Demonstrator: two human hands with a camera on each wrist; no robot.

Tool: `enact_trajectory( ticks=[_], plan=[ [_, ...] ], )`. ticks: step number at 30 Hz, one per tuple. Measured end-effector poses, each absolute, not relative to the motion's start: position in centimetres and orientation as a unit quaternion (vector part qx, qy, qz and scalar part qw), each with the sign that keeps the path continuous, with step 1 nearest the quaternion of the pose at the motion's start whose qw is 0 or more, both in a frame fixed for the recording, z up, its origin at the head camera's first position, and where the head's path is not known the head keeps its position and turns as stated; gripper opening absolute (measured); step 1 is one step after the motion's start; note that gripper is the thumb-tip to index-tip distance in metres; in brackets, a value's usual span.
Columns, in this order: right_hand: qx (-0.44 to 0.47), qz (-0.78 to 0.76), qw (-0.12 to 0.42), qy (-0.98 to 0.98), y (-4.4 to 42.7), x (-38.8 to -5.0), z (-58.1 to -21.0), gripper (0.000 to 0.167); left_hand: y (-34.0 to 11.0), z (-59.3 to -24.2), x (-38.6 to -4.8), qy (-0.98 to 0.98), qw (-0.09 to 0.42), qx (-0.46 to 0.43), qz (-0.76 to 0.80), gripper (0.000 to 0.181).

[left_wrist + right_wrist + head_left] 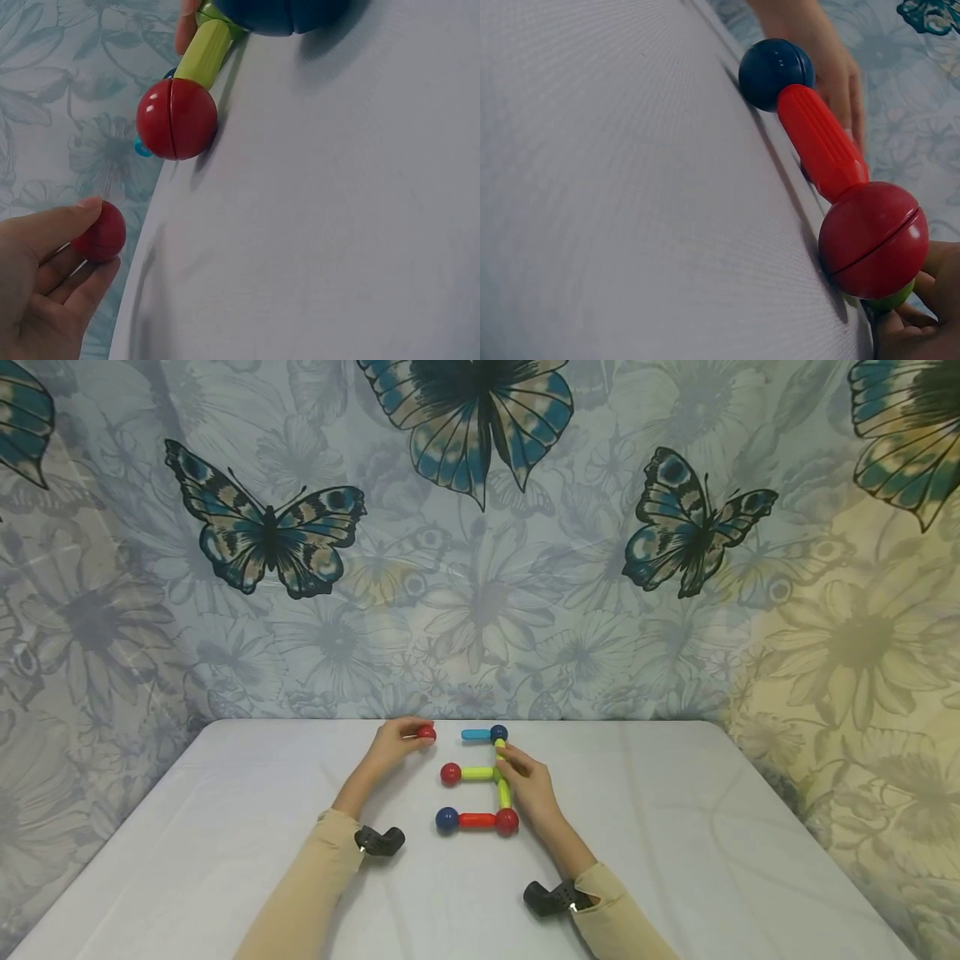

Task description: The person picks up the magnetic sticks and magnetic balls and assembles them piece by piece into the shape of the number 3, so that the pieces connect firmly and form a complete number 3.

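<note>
In the head view my left hand (pixel 392 746) pinches a red ball (pixel 427 733) between thumb and fingers near the table's far edge. A gap separates that ball from the light blue stick (pixel 476 735), which joins a dark blue ball (pixel 498 733). My right hand (pixel 531 781) grips the model at its middle joint, a green ball (pixel 891 298) partly hidden by the fingers. Yellow-green sticks (pixel 505 794) run up and down from there. Another one (pixel 477 773) leads left to a second red ball (pixel 451 773). Nearest me, a red stick (pixel 477 821) links a blue ball (pixel 447 820) and a red ball (pixel 507 821).
The model lies flat on a white-covered table (pixel 225 860). Behind the far edge hangs a cloth (pixel 480 635) printed with butterflies and flowers. Each wrist wears a black camera, one on the left (pixel 380 841) and one on the right (pixel 551 899).
</note>
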State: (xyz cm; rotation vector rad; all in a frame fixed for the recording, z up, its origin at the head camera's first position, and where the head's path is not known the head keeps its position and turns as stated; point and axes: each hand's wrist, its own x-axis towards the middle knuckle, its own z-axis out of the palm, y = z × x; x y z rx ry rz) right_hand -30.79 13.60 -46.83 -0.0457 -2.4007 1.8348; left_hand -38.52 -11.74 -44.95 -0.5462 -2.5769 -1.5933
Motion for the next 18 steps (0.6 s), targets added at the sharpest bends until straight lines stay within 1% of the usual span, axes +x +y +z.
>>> enact_trajectory(
  ticks=[8, 18],
  plan=[
    [-0.017, 0.607, 0.06, -0.792, 13.5, -30.8, -46.8, 0.033, -10.1, -45.3, -39.1, -0.84, 0.042, -0.188, -0.507, 0.034],
    [-0.007, 0.615, 0.066, -0.786, 13.6, -30.8, -46.8, 0.033, -8.2, -44.8, -39.1, -0.852, 0.036, -0.178, -0.491, 0.034]
  ],
)
